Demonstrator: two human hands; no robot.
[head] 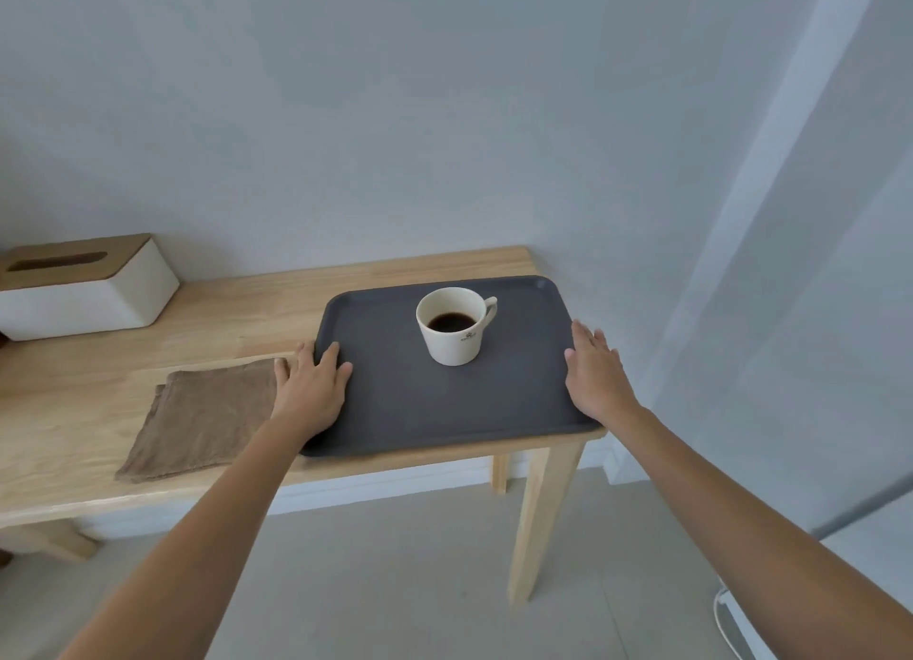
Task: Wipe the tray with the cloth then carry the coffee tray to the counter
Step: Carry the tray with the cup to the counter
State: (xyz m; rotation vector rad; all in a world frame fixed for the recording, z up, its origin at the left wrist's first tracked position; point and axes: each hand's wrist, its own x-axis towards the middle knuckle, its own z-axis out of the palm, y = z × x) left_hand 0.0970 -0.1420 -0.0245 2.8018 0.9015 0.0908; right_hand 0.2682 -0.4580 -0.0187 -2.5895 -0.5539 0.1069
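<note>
A dark grey tray (395, 407) lies at the right end of the wooden table (237, 313). On its far half stands a white cup (452, 328) with black coffee, handle to the right. My left hand (311, 387) rests flat over the tray's left rim, fingers spread, thumb on the tray's floor. My right hand (595, 373) lies along the right rim with straight fingers. Neither hand is curled around the rim. A folded brown cloth (202, 417) lies on the table just left of my left hand.
A white tissue box (84, 289) with a wooden lid stands at the table's back left. The wall is right behind the table. The tray's near right corner reaches the table's edge. A white appliance corner (736, 625) shows on the floor at the lower right.
</note>
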